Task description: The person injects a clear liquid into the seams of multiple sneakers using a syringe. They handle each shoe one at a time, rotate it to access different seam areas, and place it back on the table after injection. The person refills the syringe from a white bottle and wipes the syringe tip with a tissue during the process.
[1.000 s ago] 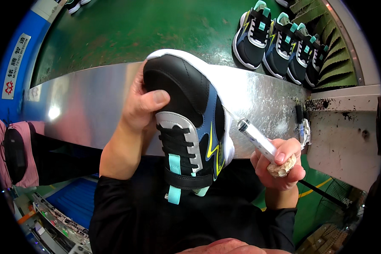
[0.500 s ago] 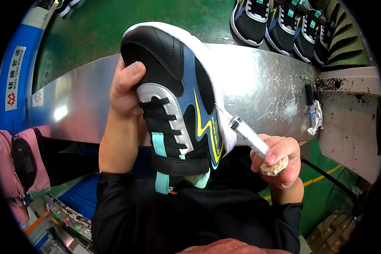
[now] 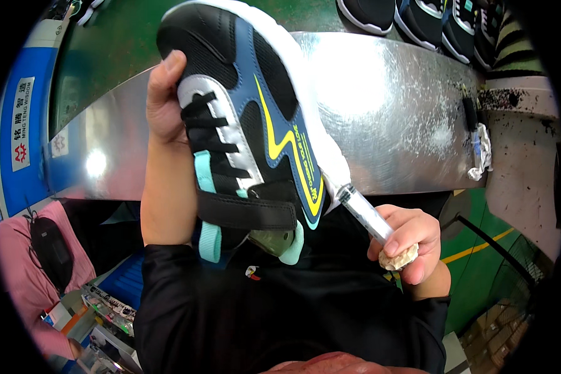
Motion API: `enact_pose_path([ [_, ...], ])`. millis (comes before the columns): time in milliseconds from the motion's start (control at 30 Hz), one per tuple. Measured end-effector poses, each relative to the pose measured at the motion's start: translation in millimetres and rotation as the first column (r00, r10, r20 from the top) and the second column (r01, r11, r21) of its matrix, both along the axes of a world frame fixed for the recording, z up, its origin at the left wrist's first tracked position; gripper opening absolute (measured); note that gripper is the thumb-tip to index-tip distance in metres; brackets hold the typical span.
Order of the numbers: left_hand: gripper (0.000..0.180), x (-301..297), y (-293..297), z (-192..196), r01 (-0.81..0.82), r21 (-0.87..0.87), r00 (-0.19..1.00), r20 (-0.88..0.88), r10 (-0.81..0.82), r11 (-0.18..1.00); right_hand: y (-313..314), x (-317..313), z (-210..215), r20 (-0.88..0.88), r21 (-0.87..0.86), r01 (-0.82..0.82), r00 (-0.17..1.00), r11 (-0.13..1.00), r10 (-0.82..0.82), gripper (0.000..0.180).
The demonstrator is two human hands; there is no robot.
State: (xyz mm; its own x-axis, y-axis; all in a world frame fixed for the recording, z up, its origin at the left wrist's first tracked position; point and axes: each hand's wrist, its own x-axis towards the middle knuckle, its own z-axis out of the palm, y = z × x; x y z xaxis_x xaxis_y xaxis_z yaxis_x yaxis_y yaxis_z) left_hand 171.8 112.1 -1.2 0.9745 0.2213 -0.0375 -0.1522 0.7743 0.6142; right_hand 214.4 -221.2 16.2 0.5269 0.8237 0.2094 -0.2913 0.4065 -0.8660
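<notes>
left hand [image 3: 163, 103]: grips black-and-blue sneaker [image 3: 249, 118], toe up
right hand [image 3: 405, 240]: closed round clear pen-like applicator [image 3: 363, 210], tip at white sole
applicator contents: cannot tell

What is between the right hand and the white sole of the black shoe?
In the head view, a clear tube-shaped tool held by the right hand spans that stretch, its tip touching the white sole of the black shoe.

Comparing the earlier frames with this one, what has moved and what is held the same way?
The left hand has lifted the black sneaker up and toward the left of the view, toe farther from the body. The right hand followed, keeping the pen-like tool with its tip at the white sole near the heel. Both grips are unchanged, and the row of sneakers still sits beyond the metal table.
</notes>
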Motion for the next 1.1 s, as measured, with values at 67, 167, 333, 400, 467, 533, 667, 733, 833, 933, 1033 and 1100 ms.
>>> enact_pose_path([
  [67,0.048,1,6,-2,0.016,-0.036,1.000,0.011,-0.016,0.999,-4,-3,-3,0.014,0.009,0.013,1.000,1.000,-0.013,0.045],
  [167,0.048,2,12,-12,-0.024,-0.013,0.995,-0.100,0.023,1.000,-10,-7,-8,0.032,0.020,0.017,0.999,1.000,-0.018,0.045],
  [333,0.038,1,29,-26,-0.027,0.051,0.989,-0.142,0.034,0.998,-17,-12,-18,0.056,0.038,0.033,0.998,0.999,-0.035,0.045],
  [400,0.027,6,15,-20,-0.121,0.031,0.979,-0.162,0.125,0.992,-18,-14,-21,0.074,0.037,0.042,0.996,0.998,-0.045,0.045],
  [467,0.022,10,6,-15,-0.178,0.023,0.969,-0.168,0.179,0.984,-20,-16,-24,0.082,0.047,0.051,0.995,0.998,-0.055,0.044],
  [533,0.021,13,-6,-4,-0.219,0.007,0.952,-0.218,0.215,0.976,-22,-17,-27,0.093,0.050,0.059,0.994,0.997,-0.064,0.043],
  [667,0.023,5,22,-15,-0.156,0.100,0.961,-0.214,0.174,0.983,-24,-19,-30,0.112,0.053,0.075,0.990,0.996,-0.081,0.041],
  [733,0.026,0,32,-19,-0.187,0.159,0.942,-0.251,0.222,0.969,-25,-19,-32,0.139,0.042,0.081,0.986,0.996,-0.086,0.040],
  [833,0.030,-17,52,-26,-0.230,0.274,0.899,-0.307,0.311,0.934,-25,-16,-36,0.182,0.027,0.073,0.980,0.997,-0.076,0.039],
  [933,0.037,-43,72,-32,-0.198,0.362,0.866,-0.370,0.335,0.911,-21,-15,-39,0.191,0.037,0.075,0.978,0.997,-0.080,0.039],
  [1033,0.040,-57,53,-18,-0.163,0.367,0.851,-0.417,0.318,0.916,-17,-16,-43,0.211,0.036,0.102,0.972,0.994,-0.107,0.039],
  [1100,0.041,-76,50,-12,-0.113,0.395,0.860,-0.420,0.288,0.912,-13,-17,-43,0.225,0.041,0.115,0.967,0.992,-0.122,0.038],
])
